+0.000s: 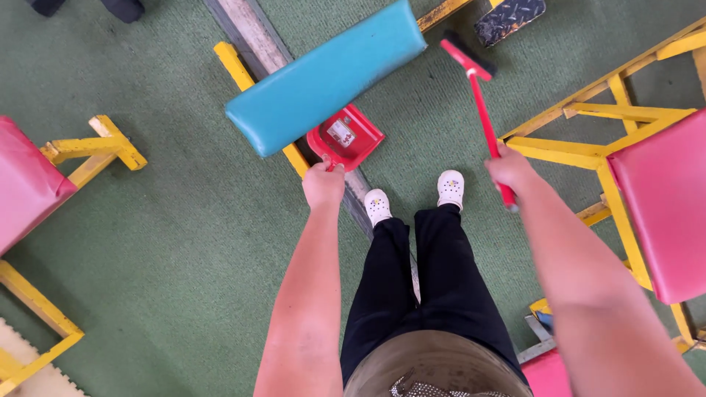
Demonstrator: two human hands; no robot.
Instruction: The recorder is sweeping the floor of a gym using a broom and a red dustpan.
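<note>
The left hand (323, 184) grips the light, rigid red plastic dustpan (346, 137) by its handle, low over the green carpet floor (184, 220), while the right hand (511, 170) is closed around the slim, stiff red-handled broom (482, 110) mid-shaft.

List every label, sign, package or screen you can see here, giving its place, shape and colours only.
Label: a small rectangular sticker, white and grey with a little red, inside the red dustpan held by the left hand.
No signs, packages or screens are in view.
</note>
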